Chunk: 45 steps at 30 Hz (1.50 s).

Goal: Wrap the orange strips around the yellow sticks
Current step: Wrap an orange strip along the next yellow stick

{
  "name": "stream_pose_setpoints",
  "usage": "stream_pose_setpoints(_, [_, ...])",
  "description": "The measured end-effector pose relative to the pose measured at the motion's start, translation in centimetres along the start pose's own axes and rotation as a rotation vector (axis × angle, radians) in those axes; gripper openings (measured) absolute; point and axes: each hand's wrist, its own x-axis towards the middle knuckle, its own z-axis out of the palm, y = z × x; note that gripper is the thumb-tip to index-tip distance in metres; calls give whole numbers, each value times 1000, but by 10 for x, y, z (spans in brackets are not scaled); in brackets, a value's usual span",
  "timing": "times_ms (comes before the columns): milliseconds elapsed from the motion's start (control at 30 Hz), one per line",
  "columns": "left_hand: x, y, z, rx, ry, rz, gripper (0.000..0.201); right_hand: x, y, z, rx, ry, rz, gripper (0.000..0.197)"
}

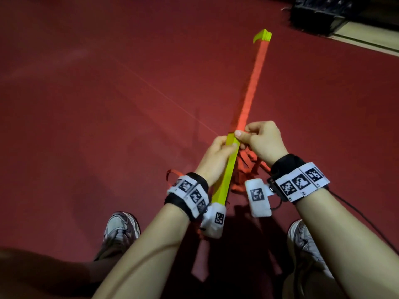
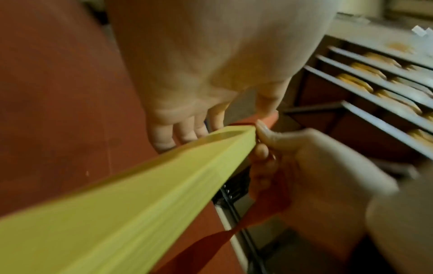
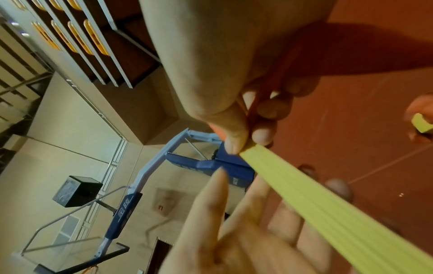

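A bundle of yellow sticks [image 1: 226, 167] is held over a red floor [image 1: 86, 104], its long axis running from near the person's left wrist up and away toward the far tip, where bare yellow shows again past a long stretch already bound in orange strip [image 1: 250, 91]. The wrapped section ends right at the hands, and the bare yellow run lies on the near side of both, so the winding, by the look of it, must travel toward the body. The left hand [image 1: 216, 157] has its grip curled round the bare sticks just below the wrap's edge. The right hand [image 1: 262, 141], the nearer to that edge, pinches the orange strip against the sticks, thumb pressed at the boundary. Loose orange strip [image 1: 248, 167] hangs in a tangle beneath the hands. Two sneakers [image 1: 121, 227] flank the scene below
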Motion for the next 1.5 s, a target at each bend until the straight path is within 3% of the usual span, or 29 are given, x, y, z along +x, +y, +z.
stream_pose_setpoints(100, [-2,8,-6,-358,6,-72,23,-1,-1,-4,82,-111,-53,33])
stream_pose_setpoints(200, [-1,8,-10,-386,19,-27,21,-6,-3,4,77,-155,-99,30])
stream_pose_setpoints(367, [4,-3,-20,-358,111,-15,9,-9,-6,9,-90,-39,-121,30])
stream_pose_setpoints(467, [5,-2,-21,-326,145,-1,8,-9,-6,11,-64,-50,-160,25])
stream_pose_setpoints(600, [6,1,-27,-353,161,44,9,-13,-10,12,310,-208,-169,19])
stream_pose_setpoints(733, [8,5,-34,-310,140,89,6,-14,-11,11,702,-318,29,14])
stream_pose_setpoints(867, [13,0,-40,-190,174,131,8,-16,-10,4,884,-476,126,11])
stream_pose_setpoints(1000, [18,-10,-44,-64,279,145,14,-16,-8,-6,686,-670,156,11])
stream_pose_setpoints(1067, [21,-16,-50,-42,369,135,16,-15,-8,-11,478,-724,114,26])
stream_pose_setpoints(1167, [24,-23,-63,-25,485,110,18,-14,-11,-19,278,-773,51,19])
stream_pose_setpoints(1300, [25,-27,-71,-10,542,106,14,-15,-20,-24,224,-789,22,18])
stream_pose_setpoints(1400, [23,-30,-74,51,585,99,15,-13,-26,-31,164,-807,54,23])
stream_pose_setpoints(1500, [22,-30,-81,81,657,82,14,-9,-27,-39,-59,-856,80,21])
